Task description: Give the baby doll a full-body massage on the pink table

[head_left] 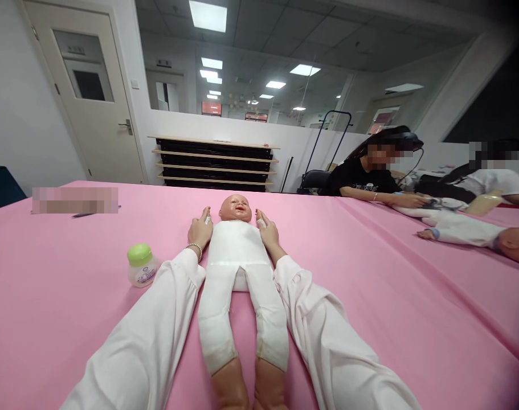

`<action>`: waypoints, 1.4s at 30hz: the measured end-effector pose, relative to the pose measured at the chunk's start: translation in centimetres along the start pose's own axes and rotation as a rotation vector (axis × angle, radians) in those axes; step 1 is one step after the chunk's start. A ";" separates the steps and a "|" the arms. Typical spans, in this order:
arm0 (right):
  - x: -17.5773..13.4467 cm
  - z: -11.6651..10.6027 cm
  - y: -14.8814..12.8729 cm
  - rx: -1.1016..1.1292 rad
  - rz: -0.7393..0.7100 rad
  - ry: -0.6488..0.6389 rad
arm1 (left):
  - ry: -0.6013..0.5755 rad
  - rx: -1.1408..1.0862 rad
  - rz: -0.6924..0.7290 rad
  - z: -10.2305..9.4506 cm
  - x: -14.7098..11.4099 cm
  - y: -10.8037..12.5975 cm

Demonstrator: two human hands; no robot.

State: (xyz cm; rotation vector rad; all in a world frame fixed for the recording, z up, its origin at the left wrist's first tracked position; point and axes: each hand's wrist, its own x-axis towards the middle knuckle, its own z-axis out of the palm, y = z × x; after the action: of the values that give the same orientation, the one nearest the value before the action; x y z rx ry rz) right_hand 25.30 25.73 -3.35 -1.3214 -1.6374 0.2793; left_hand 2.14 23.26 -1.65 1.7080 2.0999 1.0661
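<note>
The left hand, at ten o'clock from the doll's middle, is closed around one arm of the doll, and the right hand, at two o'clock, is closed around the other; most of each arm is hidden in the grip. The doll lies face up between the two forearms, its head at twelve o'clock and its legs running down toward six, with a white covering over torso and legs and the feet ends bare. A beaded bracelet circles the left wrist, and long pale sleeves cover both forearms.

At nine o'clock, just beside the left sleeve, a jar with a green lid stands upright on the pink-covered counter. Farther off, between nine and ten, lies something blurred out. Well apart at three o'clock is a second doll in white. At two o'clock a person in a black shirt reaches toward it, with a person in white beyond.

Past the counter, a shelf stands at twelve o'clock and a door between ten and eleven.
</note>
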 end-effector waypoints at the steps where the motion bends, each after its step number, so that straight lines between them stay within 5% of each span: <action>1: 0.1 0.0 0.1 0.004 0.023 -0.013 | -0.013 -0.001 -0.003 0.0 0.1 0.0; 11: -0.5 -0.5 -0.7 0.024 0.055 0.035 | 0.007 -0.055 0.023 0.4 0.3 -0.6; 15: -1.1 -0.6 -1.2 0.003 -0.064 0.175 | 0.101 -0.065 0.061 0.3 -0.1 -0.7; 20: -1.4 -0.6 -1.4 -0.072 -0.044 0.393 | 0.284 -0.083 0.148 -0.4 -1.2 -0.2; 26: -2.7 -1.1 -2.2 -0.001 -0.169 0.538 | 0.373 -0.111 0.109 -1.1 -2.7 0.0; 33: -5.0 -2.4 -3.2 0.055 -0.081 0.479 | 0.496 -0.194 0.233 -1.8 -4.9 -0.6; 42: -8.3 -4.6 -4.5 0.137 -0.077 0.312 | 0.437 -0.209 0.224 -4.0 -7.8 -1.7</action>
State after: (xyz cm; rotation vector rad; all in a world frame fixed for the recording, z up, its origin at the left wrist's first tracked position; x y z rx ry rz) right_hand 25.55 15.26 -2.32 -1.1334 -1.3768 0.1281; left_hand 0.73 14.47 -1.95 1.7583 1.9596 1.7977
